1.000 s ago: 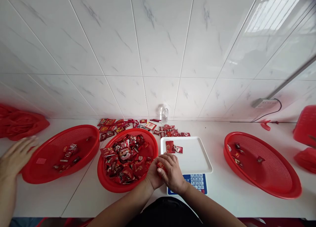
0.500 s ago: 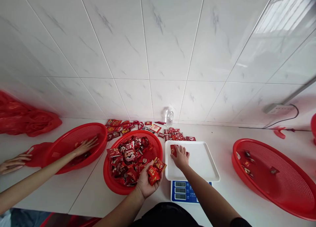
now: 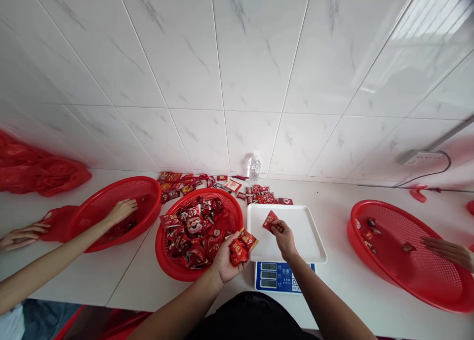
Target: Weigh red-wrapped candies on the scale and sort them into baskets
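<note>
In the head view, my left hand [image 3: 226, 262] is closed around several small red packets [image 3: 242, 246], palm up beside the middle red basket [image 3: 160, 253]. That basket holds a heap of red and dark wrapped packets [image 3: 196, 231]. My right hand [image 3: 285, 239] pinches one flat red packet [image 3: 270, 220] above the white tray [image 3: 307, 231]. The tray sits on a scale with a blue panel [image 3: 285, 277]; its display digits are too small to read.
Another person's hand [image 3: 122, 210] reaches into the left red basket [image 3: 111, 184]. At the right, a further person's hand [image 3: 446, 251] is over another red basket [image 3: 355, 226]. Loose red packets [image 3: 261, 194] and a clear bottle [image 3: 255, 170] lie or stand along the wall.
My right hand has lifted off the tray with a red packet pinched in it. My left hand has shifted slightly right with its packets. A hand has appeared at the right basket.
</note>
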The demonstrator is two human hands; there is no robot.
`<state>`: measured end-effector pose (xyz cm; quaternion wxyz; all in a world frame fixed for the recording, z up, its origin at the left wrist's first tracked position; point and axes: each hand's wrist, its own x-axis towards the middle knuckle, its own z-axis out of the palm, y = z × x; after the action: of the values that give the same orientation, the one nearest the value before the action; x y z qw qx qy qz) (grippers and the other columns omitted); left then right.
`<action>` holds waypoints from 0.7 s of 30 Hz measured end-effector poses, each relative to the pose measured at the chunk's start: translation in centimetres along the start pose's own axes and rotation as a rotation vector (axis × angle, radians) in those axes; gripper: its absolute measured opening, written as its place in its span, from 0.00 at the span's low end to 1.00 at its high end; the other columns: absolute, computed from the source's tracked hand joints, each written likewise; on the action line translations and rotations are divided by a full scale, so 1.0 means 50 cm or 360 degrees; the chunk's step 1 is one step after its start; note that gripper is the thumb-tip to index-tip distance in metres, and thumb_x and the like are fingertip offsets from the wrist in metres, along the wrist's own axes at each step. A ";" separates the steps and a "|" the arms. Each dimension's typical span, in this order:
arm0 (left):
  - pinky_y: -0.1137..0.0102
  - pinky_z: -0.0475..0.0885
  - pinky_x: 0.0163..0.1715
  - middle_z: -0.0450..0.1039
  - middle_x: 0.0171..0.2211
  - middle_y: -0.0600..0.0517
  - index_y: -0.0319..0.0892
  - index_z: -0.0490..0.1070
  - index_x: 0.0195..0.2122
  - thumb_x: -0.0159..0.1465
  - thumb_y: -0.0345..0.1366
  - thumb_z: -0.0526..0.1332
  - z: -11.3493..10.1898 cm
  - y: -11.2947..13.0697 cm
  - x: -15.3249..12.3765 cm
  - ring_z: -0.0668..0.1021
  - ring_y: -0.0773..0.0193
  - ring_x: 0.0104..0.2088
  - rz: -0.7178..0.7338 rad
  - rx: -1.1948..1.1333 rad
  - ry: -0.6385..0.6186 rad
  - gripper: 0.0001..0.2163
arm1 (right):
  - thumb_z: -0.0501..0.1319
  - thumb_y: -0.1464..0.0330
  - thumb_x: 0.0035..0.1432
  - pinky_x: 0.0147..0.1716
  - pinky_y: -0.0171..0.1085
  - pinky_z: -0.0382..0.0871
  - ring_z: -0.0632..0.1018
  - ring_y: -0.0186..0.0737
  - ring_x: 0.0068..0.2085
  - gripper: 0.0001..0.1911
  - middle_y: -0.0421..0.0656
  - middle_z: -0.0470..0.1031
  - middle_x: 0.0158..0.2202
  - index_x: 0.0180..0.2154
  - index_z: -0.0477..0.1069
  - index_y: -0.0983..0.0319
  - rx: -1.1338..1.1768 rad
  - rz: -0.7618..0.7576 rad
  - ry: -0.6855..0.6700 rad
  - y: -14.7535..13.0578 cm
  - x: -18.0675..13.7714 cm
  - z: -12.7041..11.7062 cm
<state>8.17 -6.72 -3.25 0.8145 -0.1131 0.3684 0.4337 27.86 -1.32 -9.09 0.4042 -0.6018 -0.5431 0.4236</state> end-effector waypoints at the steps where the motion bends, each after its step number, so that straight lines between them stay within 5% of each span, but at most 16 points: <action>1: 0.69 0.76 0.29 0.75 0.35 0.48 0.41 0.67 0.42 0.59 0.38 0.61 0.004 -0.003 0.003 0.78 0.65 0.29 0.0014 0.0019 -0.0012 0.12 | 0.52 0.60 0.55 0.36 0.39 0.69 0.73 0.40 0.36 0.12 0.44 0.72 0.36 0.37 0.67 0.61 0.0080 0.0013 0.0002 -0.017 -0.007 -0.007; 4: 0.68 0.76 0.28 0.76 0.36 0.47 0.41 0.67 0.43 0.60 0.38 0.60 0.017 -0.012 0.008 0.79 0.64 0.30 0.0002 0.0098 -0.0073 0.12 | 0.56 0.59 0.54 0.33 0.36 0.69 0.73 0.37 0.32 0.12 0.41 0.72 0.32 0.37 0.66 0.60 0.0332 -0.0001 -0.0166 -0.086 -0.038 -0.030; 6: 0.68 0.76 0.28 0.76 0.35 0.46 0.39 0.67 0.43 0.60 0.39 0.59 0.025 -0.018 0.009 0.79 0.63 0.30 -0.0058 0.0130 -0.0138 0.12 | 0.59 0.62 0.53 0.34 0.36 0.69 0.73 0.36 0.33 0.10 0.40 0.72 0.32 0.37 0.67 0.60 0.0542 -0.0058 -0.0477 -0.135 -0.065 -0.048; 9: 0.67 0.76 0.30 0.77 0.36 0.45 0.37 0.68 0.44 0.62 0.42 0.57 0.035 -0.028 0.010 0.79 0.60 0.32 -0.0165 0.0135 -0.0245 0.15 | 0.56 0.68 0.55 0.37 0.37 0.68 0.73 0.37 0.37 0.10 0.40 0.72 0.36 0.41 0.69 0.57 0.0243 -0.0268 -0.0725 -0.188 -0.100 -0.070; 14: 0.65 0.75 0.36 0.77 0.35 0.43 0.34 0.69 0.42 0.61 0.48 0.56 0.043 -0.048 0.015 0.79 0.58 0.35 -0.0286 0.0115 -0.0394 0.19 | 0.52 0.72 0.57 0.40 0.39 0.66 0.73 0.40 0.41 0.14 0.44 0.72 0.41 0.43 0.70 0.55 -0.0610 -0.0508 -0.0655 -0.211 -0.124 -0.083; 21: 0.66 0.74 0.36 0.77 0.33 0.46 0.36 0.70 0.39 0.61 0.46 0.57 0.037 -0.063 0.017 0.79 0.60 0.33 -0.0328 0.0112 -0.0339 0.16 | 0.50 0.63 0.62 0.45 0.42 0.65 0.72 0.43 0.45 0.16 0.46 0.72 0.43 0.50 0.65 0.55 -0.0627 -0.0603 -0.0422 -0.232 -0.137 -0.067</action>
<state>11.88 -7.14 -2.95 0.8925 -0.0751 0.2814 0.3443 27.10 -7.28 3.45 0.2771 -0.4960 -0.7655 0.3019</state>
